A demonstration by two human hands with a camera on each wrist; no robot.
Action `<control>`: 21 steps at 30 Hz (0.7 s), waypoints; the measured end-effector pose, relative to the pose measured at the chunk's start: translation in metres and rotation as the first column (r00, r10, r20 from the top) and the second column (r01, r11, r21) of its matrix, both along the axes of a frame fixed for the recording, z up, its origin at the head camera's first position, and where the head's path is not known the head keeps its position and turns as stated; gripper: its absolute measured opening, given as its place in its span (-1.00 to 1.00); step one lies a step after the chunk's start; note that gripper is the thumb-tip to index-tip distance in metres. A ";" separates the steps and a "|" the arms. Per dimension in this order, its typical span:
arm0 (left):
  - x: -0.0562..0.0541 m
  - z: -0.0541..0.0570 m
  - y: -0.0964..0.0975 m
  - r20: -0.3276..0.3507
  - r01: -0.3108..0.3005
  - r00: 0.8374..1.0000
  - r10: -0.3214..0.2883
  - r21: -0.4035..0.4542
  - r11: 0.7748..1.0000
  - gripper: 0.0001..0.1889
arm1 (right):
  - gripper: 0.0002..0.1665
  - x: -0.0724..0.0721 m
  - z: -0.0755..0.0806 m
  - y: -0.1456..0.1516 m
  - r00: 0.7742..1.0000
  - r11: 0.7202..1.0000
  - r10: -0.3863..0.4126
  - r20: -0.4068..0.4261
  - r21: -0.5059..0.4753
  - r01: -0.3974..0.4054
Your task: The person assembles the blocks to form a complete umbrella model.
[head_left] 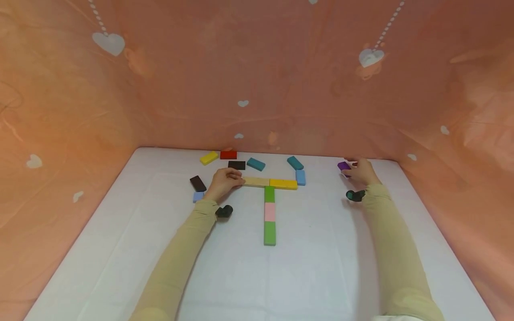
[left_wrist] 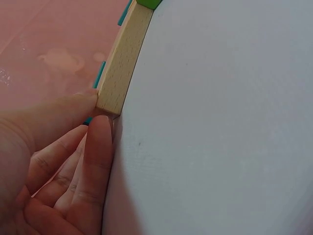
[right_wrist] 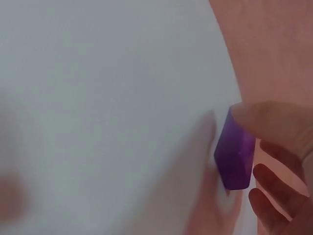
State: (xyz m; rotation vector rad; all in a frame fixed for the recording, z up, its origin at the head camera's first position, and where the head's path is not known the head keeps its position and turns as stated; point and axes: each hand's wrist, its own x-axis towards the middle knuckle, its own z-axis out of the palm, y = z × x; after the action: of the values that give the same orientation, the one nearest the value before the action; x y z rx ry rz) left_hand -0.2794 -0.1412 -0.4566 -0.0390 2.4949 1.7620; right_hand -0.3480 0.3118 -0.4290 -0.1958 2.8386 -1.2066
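My left hand (head_left: 224, 182) holds its thumb and a fingertip at the left end of a plain wooden block (head_left: 257, 181), which lies flat. Butted against that block is a yellow-orange block (head_left: 283, 184). Below their joint, a green block (head_left: 269, 194), a pink block (head_left: 270, 211) and another green block (head_left: 270, 233) run toward me in a line, forming a T. Far to the right, my right hand (head_left: 362, 171) grips a purple block (right_wrist: 237, 149). Its thumb presses one face in the right wrist view; the fingers behind are partly hidden.
Loose blocks lie along the back: yellow (head_left: 209, 158), red (head_left: 228, 155), black (head_left: 237, 165), teal (head_left: 255, 164), another teal (head_left: 295, 162) and light blue (head_left: 300, 177). By the left wrist are a dark block (head_left: 198, 183) and a blue one (head_left: 198, 197). Orange cloth (head_left: 273, 89) surrounds the table.
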 end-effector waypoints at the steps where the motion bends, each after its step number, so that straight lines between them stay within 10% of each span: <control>1: 0.000 0.000 0.000 -0.001 0.000 1.000 0.000 -0.001 1.000 -0.69 | -0.38 0.000 -0.001 0.000 1.000 1.000 -0.002 -0.004 0.001 0.002; 21: -0.003 -0.003 0.001 -0.006 -0.006 1.000 0.007 0.026 1.000 -0.71 | -0.28 0.006 -0.007 0.004 0.995 0.999 0.033 0.089 -0.002 -0.033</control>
State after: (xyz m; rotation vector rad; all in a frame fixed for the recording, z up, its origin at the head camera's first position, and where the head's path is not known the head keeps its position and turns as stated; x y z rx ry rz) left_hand -0.2821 -0.1406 -0.4595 -0.0399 2.4786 1.7996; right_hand -0.3423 0.3158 -0.4355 -0.1840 2.7480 -1.1790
